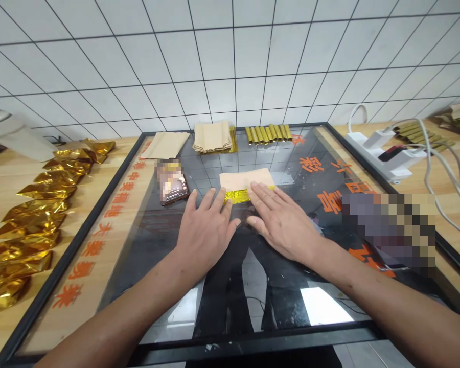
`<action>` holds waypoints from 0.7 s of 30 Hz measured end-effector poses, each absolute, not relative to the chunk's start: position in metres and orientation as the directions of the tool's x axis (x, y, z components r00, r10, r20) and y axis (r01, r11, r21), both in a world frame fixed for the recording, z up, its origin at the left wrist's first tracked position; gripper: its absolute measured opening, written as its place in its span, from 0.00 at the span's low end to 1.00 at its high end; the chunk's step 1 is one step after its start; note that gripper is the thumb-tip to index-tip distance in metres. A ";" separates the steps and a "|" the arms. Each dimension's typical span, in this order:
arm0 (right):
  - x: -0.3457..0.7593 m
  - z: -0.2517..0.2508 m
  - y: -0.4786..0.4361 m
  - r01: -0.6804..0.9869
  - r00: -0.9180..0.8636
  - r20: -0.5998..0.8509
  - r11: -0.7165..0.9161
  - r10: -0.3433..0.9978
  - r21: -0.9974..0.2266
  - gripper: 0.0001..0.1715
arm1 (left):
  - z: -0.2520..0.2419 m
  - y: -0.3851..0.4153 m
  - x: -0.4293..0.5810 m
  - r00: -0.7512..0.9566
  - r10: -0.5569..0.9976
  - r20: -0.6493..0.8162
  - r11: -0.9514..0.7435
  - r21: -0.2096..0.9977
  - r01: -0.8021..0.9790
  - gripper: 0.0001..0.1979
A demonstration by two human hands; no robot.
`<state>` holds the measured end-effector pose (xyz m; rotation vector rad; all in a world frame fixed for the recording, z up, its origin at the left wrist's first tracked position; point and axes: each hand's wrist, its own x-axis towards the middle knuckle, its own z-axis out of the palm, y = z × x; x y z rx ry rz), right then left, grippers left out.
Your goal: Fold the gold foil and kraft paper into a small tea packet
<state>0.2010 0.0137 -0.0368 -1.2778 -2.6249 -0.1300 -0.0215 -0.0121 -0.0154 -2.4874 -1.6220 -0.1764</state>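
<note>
A tan paper sheet (pixel 245 179) lies on the dark glass board (pixel 157 286), with a shiny gold strip (pixel 235 196) along its near edge. My left hand (pixel 205 225) is spread flat, its fingertips touching the strip's left end. Over the right part of the strip, my right hand (pixel 279 217) presses with its fingers stretched out and covers some of the paper. Beyond the sheet, a stack of tan papers (pixel 212 137) with gold undersides sits beside a row of rolled gold paper tubes (pixel 268 134).
More tan paper (pixel 165 145) lies at the back left, near a small dark box (pixel 171 181). Folded gold foil pieces (pixel 34 204) line the left side. A white power strip (pixel 379 153) with cables and a phone-like, blurred-out object (pixel 387 230) are at right.
</note>
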 end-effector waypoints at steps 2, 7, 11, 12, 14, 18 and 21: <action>0.197 -0.040 0.014 0.775 -0.609 0.214 0.631 0.764 -0.046 0.38 | -0.015 -0.012 -0.022 0.403 0.895 0.193 -0.395 -0.078 0.915 0.19; 0.199 -0.043 0.014 0.814 -0.560 0.207 0.579 0.802 -0.045 0.38 | -0.015 -0.011 -0.023 0.391 0.900 0.193 -0.384 -0.074 0.920 0.20; 0.201 -0.043 0.015 0.807 -0.568 0.222 0.589 0.793 -0.039 0.38 | -0.018 -0.007 -0.018 0.433 0.868 0.244 -0.442 -0.017 0.897 0.23; 0.202 -0.043 0.015 0.804 -0.573 0.223 0.594 0.788 -0.034 0.37 | -0.020 -0.006 -0.015 0.459 0.850 0.258 -0.480 0.020 0.877 0.25; 0.202 -0.044 0.015 0.792 -0.590 0.225 0.611 0.775 -0.028 0.36 | -0.026 -0.002 -0.009 0.518 0.815 0.258 -0.559 0.115 0.821 0.28; 0.203 -0.046 0.016 0.779 -0.599 0.244 0.625 0.763 -0.041 0.34 | -0.039 0.004 0.000 0.552 0.818 0.165 -0.576 0.245 0.780 0.35; 0.203 -0.046 0.015 0.783 -0.599 0.256 0.621 0.759 -0.009 0.34 | -0.044 0.005 -0.002 0.515 0.847 0.129 -0.531 0.230 0.816 0.38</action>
